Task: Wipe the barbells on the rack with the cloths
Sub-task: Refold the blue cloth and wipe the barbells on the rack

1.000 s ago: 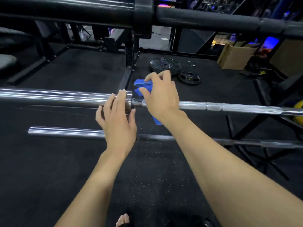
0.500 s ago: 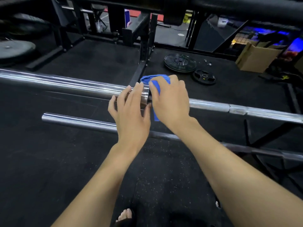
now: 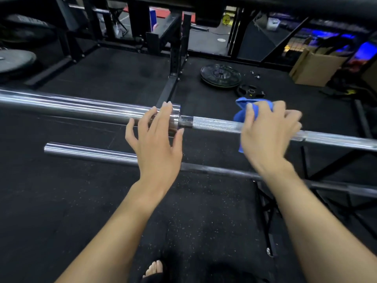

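We see the barbell (image 3: 216, 123) lying level across the view at about waist height, its thick polished sleeve running off to the left and its thinner knurled shaft running off to the right. Our right hand (image 3: 267, 131) lies over the shaft with its fingers curled down round a blue cloth (image 3: 240, 114), pressing it onto the knurled part, well to the right of the collar; one end of the cloth bunches up above the fingers and the other hangs down below the bar beside the palm. The hand is somewhat blurred, so we cannot tell how far the thumb wraps under the bar. Our left hand (image 3: 157, 139) is spread open, fingers straight and apart, its fingertips resting on the sleeve just beside the collar and holding nothing. Nearer to us and lower, a second bar (image 3: 91, 152) lies roughly parallel to the first one, its chrome end on the left. Below it is the black speckled floor (image 3: 204, 221), with the toes of one foot (image 3: 154, 268) at the bottom edge. Beyond the barbell stands a black rack upright (image 3: 173, 74), and to its right two weight plates (image 3: 221, 75) lie flat on the floor. A cardboard box (image 3: 314, 68) sits at the far right.
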